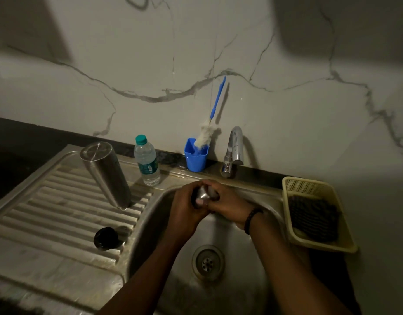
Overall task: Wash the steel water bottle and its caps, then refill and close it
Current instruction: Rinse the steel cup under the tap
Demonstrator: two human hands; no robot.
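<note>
The steel water bottle (106, 173) stands upside down on the ribbed drainboard (59, 214), left of the sink. A black cap (106, 238) lies on the drainboard near the sink's rim. Over the sink basin (230, 280), my left hand (188, 205) and my right hand (227, 204) both grip a small steel cap (202, 193), fingers curled round it. Most of that cap is hidden by my fingers. The tap (234, 151) stands just behind my hands; I cannot tell whether water runs.
A clear plastic bottle with a green cap (146, 161) and a blue cup (196, 155) holding a blue-handled bottle brush (209, 128) stand along the back edge. A yellow basket (318, 212) with a dark scrubber sits right of the sink. The drain (208, 261) lies below my hands.
</note>
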